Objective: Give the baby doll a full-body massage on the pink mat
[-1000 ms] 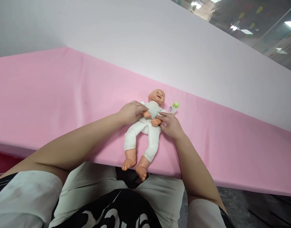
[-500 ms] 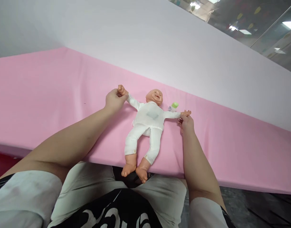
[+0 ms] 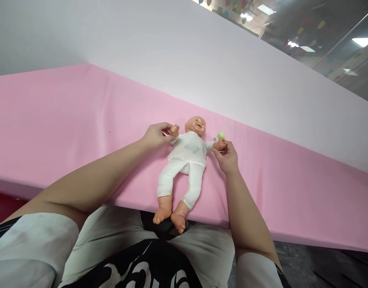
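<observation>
A white-suited baby doll [image 3: 190, 148] is lying on its back on a pink padded bench [image 3: 292, 188], its head toward the white wall [image 3: 156, 48] and its bare feet [image 3: 178, 218] jutting over the near edge, toward the person's lap. The left hand [image 3: 157, 134] is grasping the doll's right arm at the wrist, pinching it between thumb and fingers and holding it bent up beside the shoulder. The right hand [image 3: 228, 158] is gripping the doll's left wrist in the same way, keeping that arm out to the side. Just behind the doll's left hand [image 3: 220, 144], a small bottle with a light-green cap [image 3: 221, 135] is resting on the bench, its lower part being mostly hidden.
</observation>
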Demonstrator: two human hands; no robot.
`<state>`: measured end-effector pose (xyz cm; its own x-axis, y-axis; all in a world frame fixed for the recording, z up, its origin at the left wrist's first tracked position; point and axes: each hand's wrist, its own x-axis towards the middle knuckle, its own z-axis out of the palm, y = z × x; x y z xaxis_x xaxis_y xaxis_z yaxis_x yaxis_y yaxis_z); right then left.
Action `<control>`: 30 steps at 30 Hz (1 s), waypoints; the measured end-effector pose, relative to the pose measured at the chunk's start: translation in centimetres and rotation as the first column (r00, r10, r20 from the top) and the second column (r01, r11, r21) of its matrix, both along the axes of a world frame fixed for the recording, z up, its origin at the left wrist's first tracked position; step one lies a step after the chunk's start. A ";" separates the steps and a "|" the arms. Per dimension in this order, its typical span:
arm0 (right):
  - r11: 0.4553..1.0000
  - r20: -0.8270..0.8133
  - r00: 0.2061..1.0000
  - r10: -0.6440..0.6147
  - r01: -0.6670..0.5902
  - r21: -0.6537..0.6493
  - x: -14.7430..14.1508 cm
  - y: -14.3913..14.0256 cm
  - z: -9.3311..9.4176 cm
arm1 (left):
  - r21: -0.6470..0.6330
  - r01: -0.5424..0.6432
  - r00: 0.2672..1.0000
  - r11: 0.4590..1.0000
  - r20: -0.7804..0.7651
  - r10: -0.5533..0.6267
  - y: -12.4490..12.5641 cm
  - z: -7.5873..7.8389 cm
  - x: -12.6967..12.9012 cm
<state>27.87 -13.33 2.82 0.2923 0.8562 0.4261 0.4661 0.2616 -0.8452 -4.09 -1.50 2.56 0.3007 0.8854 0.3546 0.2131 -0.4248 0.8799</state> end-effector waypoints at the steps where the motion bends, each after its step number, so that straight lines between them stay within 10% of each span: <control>1: 0.999 0.053 0.998 0.039 -0.040 0.015 -0.6 -0.2 0.1 | 0.042 0.039 0.997 0.998 -0.064 -0.037 -0.5 0.2 0.3; 7: 0.971 0.398 0.890 0.222 -0.240 -0.004 -2.2 -0.5 0.2 | 0.170 0.293 0.930 0.941 -0.281 -0.238 -1.4 0.2 1.0; 13: 0.974 0.601 0.774 0.197 -0.226 -0.028 -2.3 -0.3 -0.2 | 0.225 0.307 0.918 0.925 -0.324 -0.226 -1.0 -0.4 1.3; 21: 0.994 0.156 0.982 -0.107 0.106 0.014 0.3 0.2 -0.4 | 0.023 -0.025 0.999 0.999 -0.046 0.026 0.0 -0.7 0.4; 26: 0.972 -0.226 0.945 -0.235 0.222 -0.081 4.4 1.6 -2.1 | -0.118 -0.324 0.945 0.939 0.004 0.327 3.1 -1.7 -1.3; 30: 0.919 -0.257 0.921 -0.293 0.197 -0.341 6.1 2.2 -3.6 | -0.294 -0.336 0.934 0.895 0.017 0.356 5.1 -3.1 -2.1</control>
<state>34.01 -11.13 -0.77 0.5815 0.8133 0.0177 0.1963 -0.1192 -0.9733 -6.20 3.61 -0.59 -0.0586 0.9947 0.0839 0.2362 -0.0678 0.9693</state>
